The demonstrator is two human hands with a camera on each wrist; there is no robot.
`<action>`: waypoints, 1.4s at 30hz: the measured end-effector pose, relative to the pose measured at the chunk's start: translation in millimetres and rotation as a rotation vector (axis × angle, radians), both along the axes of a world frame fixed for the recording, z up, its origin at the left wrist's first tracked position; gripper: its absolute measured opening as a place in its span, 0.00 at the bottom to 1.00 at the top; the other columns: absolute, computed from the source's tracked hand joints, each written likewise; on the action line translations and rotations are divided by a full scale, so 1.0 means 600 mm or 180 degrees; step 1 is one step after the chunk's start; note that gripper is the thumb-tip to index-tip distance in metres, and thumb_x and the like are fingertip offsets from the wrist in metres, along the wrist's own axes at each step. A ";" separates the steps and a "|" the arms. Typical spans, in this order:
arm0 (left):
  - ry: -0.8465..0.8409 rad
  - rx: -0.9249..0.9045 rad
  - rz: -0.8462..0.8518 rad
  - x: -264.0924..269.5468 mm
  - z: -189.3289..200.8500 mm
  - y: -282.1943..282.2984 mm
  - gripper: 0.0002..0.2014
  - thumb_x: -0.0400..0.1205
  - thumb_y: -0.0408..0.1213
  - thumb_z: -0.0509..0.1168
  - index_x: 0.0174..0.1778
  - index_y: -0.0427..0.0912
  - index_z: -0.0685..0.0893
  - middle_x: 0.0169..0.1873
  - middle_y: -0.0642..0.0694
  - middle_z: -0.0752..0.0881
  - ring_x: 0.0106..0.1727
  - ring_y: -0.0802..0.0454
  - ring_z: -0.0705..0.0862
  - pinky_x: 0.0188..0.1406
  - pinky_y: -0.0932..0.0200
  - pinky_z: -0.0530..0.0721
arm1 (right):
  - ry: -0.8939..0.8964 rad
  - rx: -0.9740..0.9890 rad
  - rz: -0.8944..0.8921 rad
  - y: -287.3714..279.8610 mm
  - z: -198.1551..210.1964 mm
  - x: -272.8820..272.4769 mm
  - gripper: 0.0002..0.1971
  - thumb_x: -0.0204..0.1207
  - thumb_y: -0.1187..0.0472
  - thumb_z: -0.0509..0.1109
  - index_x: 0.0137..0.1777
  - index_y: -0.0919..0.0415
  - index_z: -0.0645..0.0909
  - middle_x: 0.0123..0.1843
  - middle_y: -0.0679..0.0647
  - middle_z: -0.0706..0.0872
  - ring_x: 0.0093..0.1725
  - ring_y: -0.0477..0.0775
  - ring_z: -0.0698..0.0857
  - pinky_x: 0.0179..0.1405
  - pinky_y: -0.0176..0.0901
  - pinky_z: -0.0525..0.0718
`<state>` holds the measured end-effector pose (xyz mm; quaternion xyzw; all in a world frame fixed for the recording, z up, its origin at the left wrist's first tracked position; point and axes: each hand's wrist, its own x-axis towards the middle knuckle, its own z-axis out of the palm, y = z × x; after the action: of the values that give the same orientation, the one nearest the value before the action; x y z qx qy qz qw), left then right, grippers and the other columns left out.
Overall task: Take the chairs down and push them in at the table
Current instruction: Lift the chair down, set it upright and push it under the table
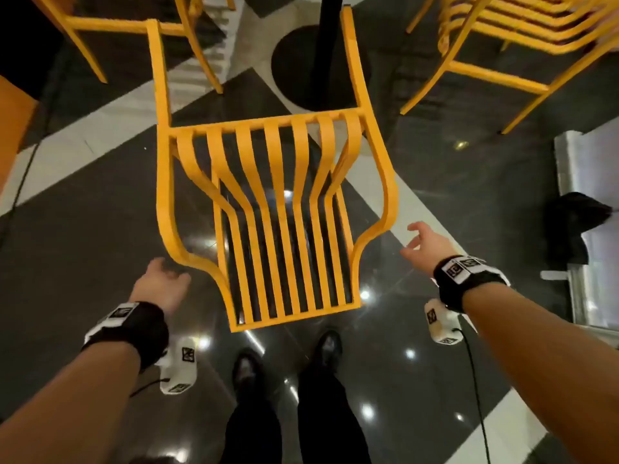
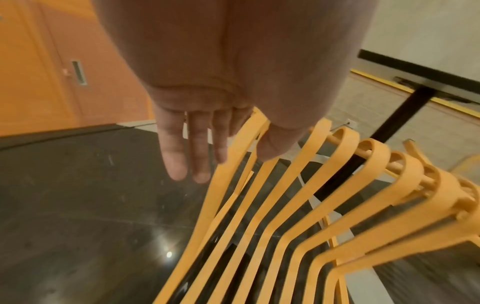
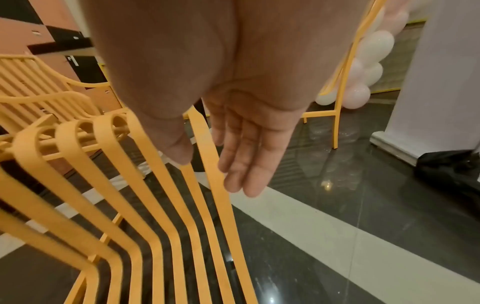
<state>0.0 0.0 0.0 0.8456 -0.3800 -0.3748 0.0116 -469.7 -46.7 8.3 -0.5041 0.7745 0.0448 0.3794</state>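
Slatted chair [image 1: 268,209] between both hands – left hand [image 1: 160,286], right hand [image 1: 423,244] fingers released (touching nothing); table post [image 1: 330,45] beyond

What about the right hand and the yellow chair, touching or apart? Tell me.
Apart. The head view shows a strip of floor between the right hand and the yellow chair.

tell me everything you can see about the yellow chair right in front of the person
The yellow chair looks like moulded plastic or painted metal, built from long parallel slats that run down the backrest and bend forward into the seat. Curved side rails flank the slats, and two legs reach toward the black table post. It stands on the dark glossy floor, its back toward the person. The left hand and right hand hover open beside its rails; neither grips it, though the left thumb may brush a slat.
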 end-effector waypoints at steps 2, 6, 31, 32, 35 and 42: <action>0.0009 -0.0011 0.0410 -0.014 -0.040 -0.021 0.36 0.81 0.50 0.67 0.82 0.38 0.63 0.69 0.34 0.82 0.69 0.30 0.79 0.63 0.44 0.76 | -0.0050 -0.0133 -0.0194 -0.018 -0.033 0.001 0.36 0.78 0.55 0.74 0.82 0.59 0.62 0.68 0.63 0.84 0.64 0.67 0.85 0.61 0.54 0.82; -0.0103 -0.0182 0.0977 -0.026 -0.099 -0.052 0.28 0.84 0.52 0.63 0.73 0.36 0.72 0.64 0.30 0.82 0.63 0.27 0.80 0.58 0.41 0.76 | -0.0490 -0.0366 -0.0421 -0.055 -0.092 0.006 0.34 0.75 0.53 0.78 0.79 0.54 0.68 0.66 0.57 0.84 0.62 0.63 0.87 0.58 0.54 0.85; 0.0096 -0.1060 0.0917 0.069 -0.075 -0.020 0.18 0.85 0.42 0.63 0.70 0.43 0.74 0.53 0.43 0.81 0.55 0.37 0.79 0.56 0.45 0.74 | -0.0222 -0.0595 -0.1089 -0.097 -0.049 0.100 0.13 0.71 0.58 0.76 0.42 0.72 0.88 0.38 0.65 0.90 0.34 0.63 0.87 0.33 0.46 0.84; 0.0133 -0.1161 0.0848 0.072 -0.066 -0.021 0.18 0.85 0.42 0.63 0.70 0.43 0.74 0.52 0.43 0.80 0.55 0.37 0.79 0.56 0.46 0.74 | -0.0193 -0.0594 -0.1108 -0.095 -0.033 0.097 0.13 0.70 0.59 0.76 0.43 0.71 0.89 0.39 0.64 0.91 0.37 0.65 0.90 0.38 0.49 0.87; 0.0164 -0.1520 0.0740 0.072 -0.040 -0.024 0.18 0.86 0.41 0.63 0.71 0.43 0.74 0.51 0.43 0.81 0.52 0.42 0.78 0.54 0.49 0.73 | -0.0125 -0.0536 -0.1217 -0.085 0.011 0.090 0.12 0.67 0.58 0.77 0.44 0.67 0.89 0.41 0.62 0.93 0.42 0.65 0.91 0.45 0.55 0.90; 0.0154 -0.2073 0.0534 0.049 0.053 -0.082 0.18 0.86 0.39 0.62 0.70 0.36 0.77 0.55 0.34 0.84 0.56 0.38 0.81 0.50 0.60 0.69 | -0.0105 -0.0414 -0.1547 -0.056 0.124 0.088 0.07 0.61 0.61 0.77 0.29 0.61 0.81 0.40 0.64 0.93 0.44 0.67 0.92 0.53 0.63 0.91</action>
<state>29.6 -49.4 31.8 0.8167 -0.4085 -0.2515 0.3209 -416.7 -80.0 82.8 -0.3272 0.8679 -0.1059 0.3584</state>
